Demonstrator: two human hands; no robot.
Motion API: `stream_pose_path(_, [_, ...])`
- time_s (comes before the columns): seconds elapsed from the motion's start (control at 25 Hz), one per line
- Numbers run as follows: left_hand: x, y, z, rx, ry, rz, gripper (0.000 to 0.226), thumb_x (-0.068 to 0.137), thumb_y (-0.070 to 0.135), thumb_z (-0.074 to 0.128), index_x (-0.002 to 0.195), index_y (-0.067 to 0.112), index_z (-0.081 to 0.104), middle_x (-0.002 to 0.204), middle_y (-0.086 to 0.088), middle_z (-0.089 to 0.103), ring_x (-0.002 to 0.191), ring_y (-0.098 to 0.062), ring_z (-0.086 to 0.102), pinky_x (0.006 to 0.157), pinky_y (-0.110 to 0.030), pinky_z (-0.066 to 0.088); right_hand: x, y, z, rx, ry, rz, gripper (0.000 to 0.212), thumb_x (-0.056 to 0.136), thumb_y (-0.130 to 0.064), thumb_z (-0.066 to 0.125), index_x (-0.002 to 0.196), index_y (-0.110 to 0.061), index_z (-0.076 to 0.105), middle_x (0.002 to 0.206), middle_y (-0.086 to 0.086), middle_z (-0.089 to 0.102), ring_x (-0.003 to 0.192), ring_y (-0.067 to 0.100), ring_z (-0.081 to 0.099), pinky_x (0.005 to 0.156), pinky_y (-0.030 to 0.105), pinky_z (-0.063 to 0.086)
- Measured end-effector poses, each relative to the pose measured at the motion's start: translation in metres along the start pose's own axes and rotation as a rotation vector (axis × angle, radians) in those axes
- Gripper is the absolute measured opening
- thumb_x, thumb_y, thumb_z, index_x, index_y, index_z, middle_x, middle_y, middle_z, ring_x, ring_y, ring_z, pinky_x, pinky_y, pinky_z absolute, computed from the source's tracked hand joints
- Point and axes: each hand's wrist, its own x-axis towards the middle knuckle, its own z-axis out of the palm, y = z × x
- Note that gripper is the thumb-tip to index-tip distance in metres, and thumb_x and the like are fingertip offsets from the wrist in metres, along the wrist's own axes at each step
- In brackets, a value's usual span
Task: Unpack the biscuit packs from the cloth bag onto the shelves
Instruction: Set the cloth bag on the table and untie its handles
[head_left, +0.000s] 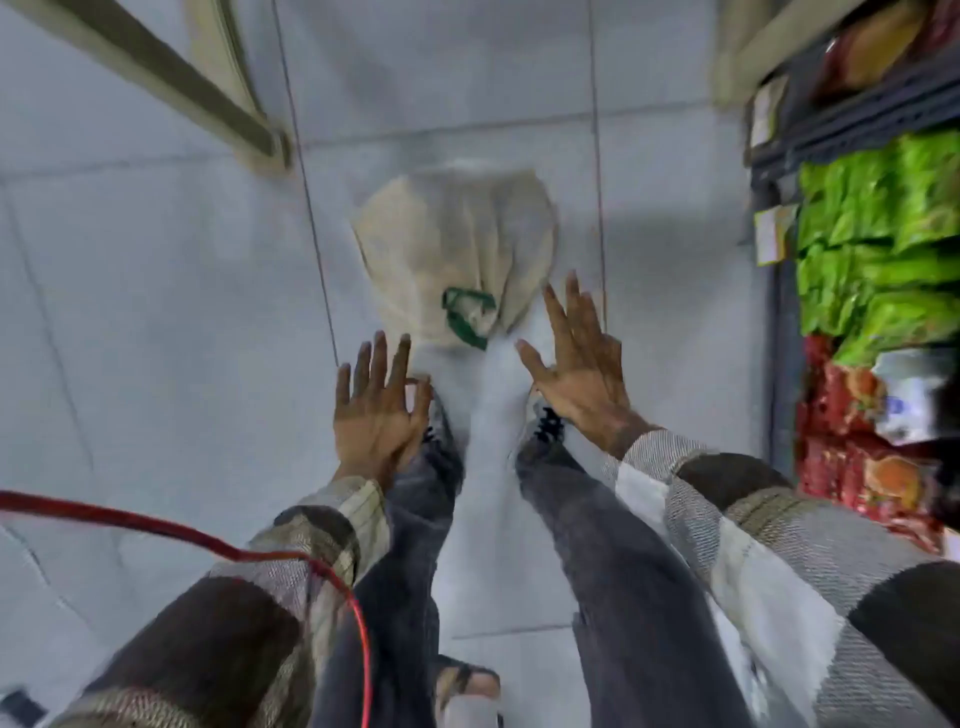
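Observation:
A beige cloth bag (452, 244) with green handles (466, 312) lies on the tiled floor just ahead of my feet. Its contents are hidden. My left hand (376, 410) hovers below and left of the bag, fingers spread, holding nothing. My right hand (576, 358) hovers at the bag's lower right edge with fingers straight and spread, also holding nothing. Shelves (831, 130) stand at the right with packs on them.
The right-hand shelving carries green packs (878, 234) in the middle and red packs (857, 467) lower down. A red cable (218, 545) crosses my left sleeve. A beige frame (156, 67) runs along the upper left. Grey floor tiles (156, 312) stretch to the left.

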Motion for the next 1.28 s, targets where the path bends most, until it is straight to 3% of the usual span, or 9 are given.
stream_pose_path(0.16, [0.029, -0.008, 0.093, -0.066, -0.119, -0.099, 0.061, 0.1, 0.053, 0.021, 0.156, 0.028, 0.011, 0.165, 0.0, 0.008, 0.151, -0.019, 0.009, 0.123, -0.043, 0.006, 0.033, 0.028, 0.093, -0.011, -0.084, 0.04, 0.073, 0.097, -0.052, 0.044, 0.156, -0.034, 0.006, 0.166, -0.002, -0.009, 0.152, 0.024, 0.008, 0.111, 0.048, 0.028])
stream_pose_path(0.36, [0.106, -0.022, 0.162, -0.078, -0.035, -0.071, 0.07, 0.097, 0.054, 0.036, 0.154, 0.019, 0.017, 0.162, -0.008, 0.021, 0.146, -0.028, 0.026, 0.119, -0.045, 0.022, 0.091, 0.06, 0.176, -0.009, -0.059, -0.043, 0.084, 0.089, -0.039, 0.059, 0.157, -0.027, 0.01, 0.166, 0.005, 0.0, 0.138, 0.035, 0.039, 0.093, 0.051, 0.048])
stream_pose_path(0.56, [0.188, -0.023, 0.205, 0.119, -0.017, 0.104, 0.081, 0.081, 0.046, 0.068, 0.144, 0.011, 0.031, 0.142, -0.015, 0.041, 0.12, -0.037, 0.047, 0.093, -0.052, 0.043, 0.149, 0.071, 0.226, -0.228, -0.091, -0.117, 0.104, 0.075, -0.028, 0.076, 0.155, -0.033, 0.011, 0.166, 0.009, -0.001, 0.126, 0.035, 0.048, 0.078, 0.045, 0.051])
stream_pose_path(0.68, [0.21, -0.02, 0.222, 0.229, -0.016, 0.116, 0.053, 0.08, 0.026, 0.068, 0.124, 0.009, 0.044, 0.131, -0.016, 0.042, 0.112, -0.037, 0.045, 0.083, -0.051, 0.046, 0.171, 0.083, 0.24, -0.558, -0.024, -0.253, 0.077, 0.076, -0.026, 0.073, 0.142, -0.036, 0.035, 0.162, 0.015, 0.018, 0.124, 0.038, 0.047, 0.078, 0.048, 0.045])
stream_pose_path(0.8, [0.213, -0.023, 0.224, 0.184, 0.074, 0.134, 0.028, 0.085, 0.009, 0.053, 0.113, 0.01, 0.054, 0.123, -0.015, 0.044, 0.108, -0.036, 0.045, 0.079, -0.051, 0.046, 0.186, 0.079, 0.232, -0.629, 0.054, -0.357, 0.045, 0.079, -0.007, 0.049, 0.12, -0.026, 0.055, 0.139, 0.017, 0.048, 0.114, 0.039, 0.052, 0.08, 0.052, 0.044])
stream_pose_path(0.92, [0.208, -0.027, 0.201, -0.071, 0.064, 0.222, 0.026, 0.09, 0.007, 0.041, 0.108, 0.002, 0.059, 0.113, -0.018, 0.05, 0.105, -0.037, 0.048, 0.086, -0.046, 0.044, 0.186, 0.069, 0.213, -0.411, -0.056, -0.372, 0.041, 0.083, -0.005, 0.055, 0.121, -0.019, 0.055, 0.124, 0.01, 0.055, 0.109, 0.036, 0.052, 0.077, 0.047, 0.045])
stream_pose_path(1.04, [0.204, -0.03, 0.164, -0.303, 0.029, 0.257, 0.035, 0.087, 0.011, 0.032, 0.097, -0.005, 0.061, 0.095, -0.027, 0.059, 0.086, -0.041, 0.055, 0.074, -0.042, 0.039, 0.175, 0.056, 0.187, 0.107, -0.169, -0.279, 0.029, 0.085, -0.004, 0.048, 0.113, -0.009, 0.055, 0.102, 0.012, 0.06, 0.093, 0.035, 0.057, 0.072, 0.044, 0.047])
stream_pose_path(1.2, [0.195, -0.014, 0.08, -0.407, 0.075, 0.303, 0.038, 0.092, 0.019, 0.03, 0.085, -0.001, 0.061, 0.08, -0.022, 0.066, 0.069, -0.037, 0.058, 0.064, -0.04, 0.045, 0.159, 0.012, 0.104, 0.377, -0.074, -0.216, 0.023, 0.087, 0.002, 0.042, 0.102, 0.001, 0.058, 0.086, 0.014, 0.062, 0.075, 0.026, 0.056, 0.065, 0.037, 0.042])
stream_pose_path(1.28, [0.187, 0.01, 0.013, -0.482, 0.143, 0.303, 0.034, 0.093, 0.02, 0.032, 0.071, 0.003, 0.052, 0.065, -0.013, 0.058, 0.059, -0.032, 0.051, 0.055, -0.034, 0.032, 0.153, -0.021, 0.04, 0.433, -0.003, -0.187, 0.023, 0.081, 0.001, 0.038, 0.095, -0.002, 0.057, 0.083, 0.013, 0.059, 0.074, 0.025, 0.053, 0.062, 0.035, 0.039])
